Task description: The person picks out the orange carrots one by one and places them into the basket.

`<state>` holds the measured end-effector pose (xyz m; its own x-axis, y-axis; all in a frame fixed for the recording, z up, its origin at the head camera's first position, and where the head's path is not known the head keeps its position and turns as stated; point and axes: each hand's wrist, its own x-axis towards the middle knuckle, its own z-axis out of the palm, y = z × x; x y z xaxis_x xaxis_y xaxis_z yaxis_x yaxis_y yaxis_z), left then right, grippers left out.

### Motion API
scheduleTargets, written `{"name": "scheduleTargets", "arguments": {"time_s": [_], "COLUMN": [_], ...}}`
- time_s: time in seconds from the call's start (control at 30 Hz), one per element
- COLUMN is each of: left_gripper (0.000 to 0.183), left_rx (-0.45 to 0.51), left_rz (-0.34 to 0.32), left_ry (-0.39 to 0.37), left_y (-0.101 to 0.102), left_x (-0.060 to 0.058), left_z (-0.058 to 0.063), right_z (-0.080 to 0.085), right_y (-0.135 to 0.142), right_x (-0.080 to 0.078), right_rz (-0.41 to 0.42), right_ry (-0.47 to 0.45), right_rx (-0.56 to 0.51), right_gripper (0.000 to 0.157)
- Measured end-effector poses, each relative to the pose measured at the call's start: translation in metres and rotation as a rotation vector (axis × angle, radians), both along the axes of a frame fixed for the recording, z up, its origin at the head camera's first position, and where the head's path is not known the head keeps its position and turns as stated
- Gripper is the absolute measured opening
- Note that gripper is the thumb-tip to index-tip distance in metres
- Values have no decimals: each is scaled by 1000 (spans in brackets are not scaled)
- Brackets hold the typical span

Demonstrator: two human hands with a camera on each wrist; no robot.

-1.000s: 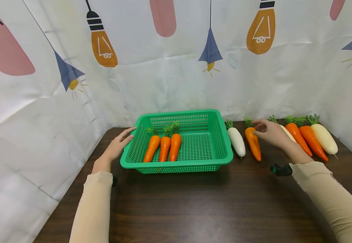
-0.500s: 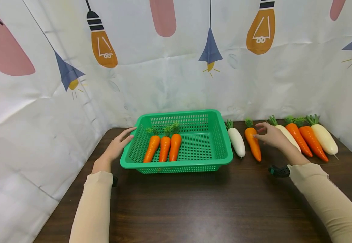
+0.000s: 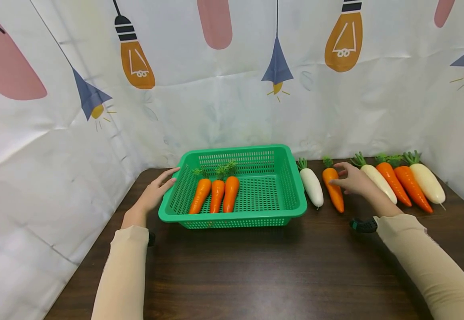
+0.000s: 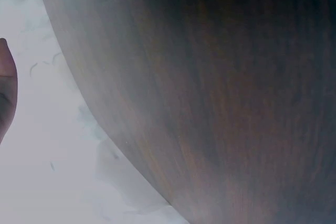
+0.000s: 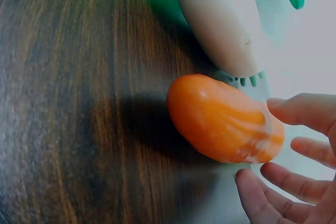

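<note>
The left hand (image 3: 154, 191) lies at the left rim of a green plastic basket (image 3: 232, 217), fingers extended along the edge. In the left wrist view only a sliver of that hand (image 4: 7, 90) shows. Three carrots (image 3: 231, 194) lie inside the basket. On the table to its right, the right hand (image 3: 355, 181) reaches over a single carrot (image 3: 333, 189). The right wrist view has its thumb (image 5: 304, 111) by the top end of the carrot (image 5: 220, 119) and the other fingers spread past its side. Whether the thumb touches cannot be told.
A white radish (image 3: 313, 186) lies between basket and single carrot. Farther right, a row holds a white radish (image 3: 380, 181), two carrots (image 3: 394, 181) and another white radish (image 3: 428, 182). A patterned white curtain (image 3: 232, 111) hangs behind the brown table (image 3: 248, 266).
The right hand first drew slightly right, then came back left with its thumb over the single carrot. The neighbouring white radish is more exposed. The left hand and basket stayed put.
</note>
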<state>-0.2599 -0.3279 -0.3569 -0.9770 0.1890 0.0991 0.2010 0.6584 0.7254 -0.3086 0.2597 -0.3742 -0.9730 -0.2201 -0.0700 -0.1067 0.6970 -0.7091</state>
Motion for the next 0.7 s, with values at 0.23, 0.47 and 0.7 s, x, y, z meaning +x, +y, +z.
{"name": "scheduleTargets", "arguments": {"time_s": [0.23,0.47,0.7], "left_gripper": [59,58,58], "left_rx": [16,15,21], "left_rz": [-7,1,3], "left_ry": [5,15,-9], "left_y": [1,0,1], "left_x": [1,-1,1], "left_z": [0,-1,1], "right_z": [1,3,4], "right_y": [-4,-7,-6], "right_x": [0,-4,-8], "right_rz": [13,19,28], "right_ry": [-36,-93,-144], "right_rx": [-1,21,30], "right_gripper": [75,78,81]}}
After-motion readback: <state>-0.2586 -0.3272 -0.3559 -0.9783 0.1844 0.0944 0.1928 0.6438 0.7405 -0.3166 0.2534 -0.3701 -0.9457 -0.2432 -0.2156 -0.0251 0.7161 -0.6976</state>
